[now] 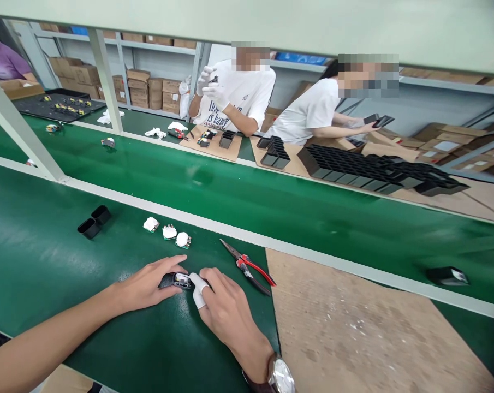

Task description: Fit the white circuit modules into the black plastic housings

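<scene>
My left hand (150, 284) is closed around a small black plastic case (164, 281) lying on the green bench. A circuit board (182, 280) with white material on it sits at the case's open end. My right hand (226, 300), with white finger cots on the thumb and index finger, is closed at that same end; whether it grips the case or the board I cannot tell. Three more circuit boards with white blobs (169, 232) lie just beyond my hands. Red-and-black long-nose pliers (247, 265) rest to the right, jaws pointing away.
Two black cases (88, 228) stand at left. A cardboard sheet (353, 322) covers the bench at right. Past a pale rail (214, 225), a green conveyor belt (230, 185) carries a black case (447, 275) and boards. Two co-workers handle parts opposite, near many black cases (353, 166).
</scene>
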Demonstrator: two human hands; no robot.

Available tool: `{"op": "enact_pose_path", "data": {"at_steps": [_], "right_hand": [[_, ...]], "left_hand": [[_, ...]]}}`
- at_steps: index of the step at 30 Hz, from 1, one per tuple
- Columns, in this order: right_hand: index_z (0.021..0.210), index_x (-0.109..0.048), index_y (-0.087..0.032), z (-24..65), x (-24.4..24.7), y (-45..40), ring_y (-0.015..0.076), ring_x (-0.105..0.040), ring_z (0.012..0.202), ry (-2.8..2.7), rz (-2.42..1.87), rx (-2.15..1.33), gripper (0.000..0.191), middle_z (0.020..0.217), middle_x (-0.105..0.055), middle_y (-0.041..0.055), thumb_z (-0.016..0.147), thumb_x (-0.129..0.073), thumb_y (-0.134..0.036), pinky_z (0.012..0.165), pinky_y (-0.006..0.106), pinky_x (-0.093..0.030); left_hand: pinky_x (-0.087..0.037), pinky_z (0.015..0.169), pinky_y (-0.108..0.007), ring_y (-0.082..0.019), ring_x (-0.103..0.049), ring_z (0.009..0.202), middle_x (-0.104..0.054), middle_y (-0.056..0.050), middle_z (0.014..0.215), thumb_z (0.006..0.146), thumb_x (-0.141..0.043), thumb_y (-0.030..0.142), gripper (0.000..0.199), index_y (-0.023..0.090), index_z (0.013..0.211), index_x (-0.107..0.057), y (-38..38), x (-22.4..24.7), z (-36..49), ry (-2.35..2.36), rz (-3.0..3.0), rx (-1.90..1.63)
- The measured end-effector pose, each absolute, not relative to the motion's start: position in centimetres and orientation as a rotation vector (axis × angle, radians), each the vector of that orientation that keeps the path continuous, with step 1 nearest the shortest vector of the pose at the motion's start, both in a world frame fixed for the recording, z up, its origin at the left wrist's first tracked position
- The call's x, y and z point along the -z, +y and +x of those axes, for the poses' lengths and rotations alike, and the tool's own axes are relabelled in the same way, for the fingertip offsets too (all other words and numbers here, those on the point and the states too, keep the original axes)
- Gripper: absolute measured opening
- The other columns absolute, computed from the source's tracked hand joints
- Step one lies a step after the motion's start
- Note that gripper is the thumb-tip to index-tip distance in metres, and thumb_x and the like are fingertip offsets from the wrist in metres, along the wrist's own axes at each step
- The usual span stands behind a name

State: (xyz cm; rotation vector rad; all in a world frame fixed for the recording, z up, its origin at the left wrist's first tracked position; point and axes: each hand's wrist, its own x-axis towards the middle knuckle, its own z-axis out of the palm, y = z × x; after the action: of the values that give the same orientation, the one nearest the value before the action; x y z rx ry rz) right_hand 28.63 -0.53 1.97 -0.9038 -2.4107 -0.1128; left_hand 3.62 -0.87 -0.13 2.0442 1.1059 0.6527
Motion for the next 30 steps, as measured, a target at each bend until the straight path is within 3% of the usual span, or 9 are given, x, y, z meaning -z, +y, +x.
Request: {"op": "enact_pose_path", "data": {"at_steps": [5,9,12,16,19,26,30], "right_hand": [[0.095,-0.066,-0.018,30.2,-0.5,0.9,0.0208,-0.059,0.083,-2.320,-1.119,0.208,0.024,0.100,-0.064,0.0092,0.089,-0.051,-0.001,0.067,0.033,-0.049],[0.093,-0.067,-0.017,30.8,0.2,1.5,0.0257,-0.059,0.087,-2.457,-1.237,0.208,0.028,0.097,-0.064,0.0100,0.075,-0.055,0.003,0.076,0.039,-0.053],[0.101,-0.068,-0.016,30.3,-0.2,1.3,0.0266,-0.060,0.092,-2.405,-1.178,0.141,0.030,0.104,-0.066,0.0119,0.082,-0.054,0.002,0.080,0.042,-0.054],[0.121,-0.065,-0.019,29.2,-1.3,0.4,0.0241,-0.061,0.101,-2.289,-0.870,-0.159,0.027,0.112,-0.066,0.0104,0.098,-0.056,-0.008,0.087,0.040,-0.057],[0.122,-0.064,-0.020,28.6,-1.9,-0.2,0.0246,-0.063,0.108,-2.312,-0.756,-0.281,0.023,0.116,-0.066,0.0110,0.100,-0.060,-0.013,0.091,0.041,-0.059],[0.114,-0.064,-0.019,28.3,-1.8,-0.3,0.0234,-0.067,0.105,-2.301,-0.791,-0.364,0.016,0.117,-0.065,0.0121,0.102,-0.055,-0.014,0.086,0.039,-0.062],[0.134,-0.057,-0.022,28.7,-1.2,-0.3,0.0229,-0.068,0.110,-2.237,-0.834,-0.486,0.028,0.124,-0.065,0.0118,0.106,-0.054,-0.021,0.091,0.039,-0.062]], "left_hand": [[-0.060,0.106,-0.042,-0.028,-0.069,0.127,-0.067,-0.009,0.141,0.098,-0.074,0.040,0.056,0.031,0.148,-0.051,-0.9,-0.3,3.2,1.118,2.168,-0.675],[-0.062,0.103,-0.039,-0.025,-0.071,0.121,-0.072,-0.010,0.131,0.103,-0.067,0.029,0.031,0.025,0.134,-0.062,-0.7,-0.6,2.9,0.927,2.395,-0.852],[-0.063,0.100,-0.039,-0.024,-0.073,0.115,-0.073,-0.011,0.127,0.106,-0.062,0.022,0.026,0.023,0.132,-0.063,-0.8,-0.5,3.0,0.888,2.493,-0.894],[-0.065,0.099,-0.039,-0.025,-0.074,0.117,-0.073,-0.010,0.129,0.106,-0.063,0.026,0.031,0.025,0.136,-0.056,-1.2,0.1,3.2,1.002,2.399,-0.826],[-0.065,0.099,-0.037,-0.024,-0.074,0.118,-0.072,-0.010,0.131,0.105,-0.064,0.027,0.036,0.026,0.140,-0.052,-1.2,0.5,3.1,1.024,2.347,-0.835],[-0.065,0.089,-0.034,-0.022,-0.073,0.109,-0.068,-0.011,0.131,0.103,-0.063,0.015,0.016,0.024,0.116,-0.065,-1.1,0.0,3.1,0.909,2.529,-0.948],[-0.064,0.086,-0.037,-0.022,-0.073,0.103,-0.071,-0.011,0.127,0.103,-0.063,0.017,0.007,0.023,0.102,-0.067,-1.1,-0.1,3.7,0.925,2.357,-0.961]]}}
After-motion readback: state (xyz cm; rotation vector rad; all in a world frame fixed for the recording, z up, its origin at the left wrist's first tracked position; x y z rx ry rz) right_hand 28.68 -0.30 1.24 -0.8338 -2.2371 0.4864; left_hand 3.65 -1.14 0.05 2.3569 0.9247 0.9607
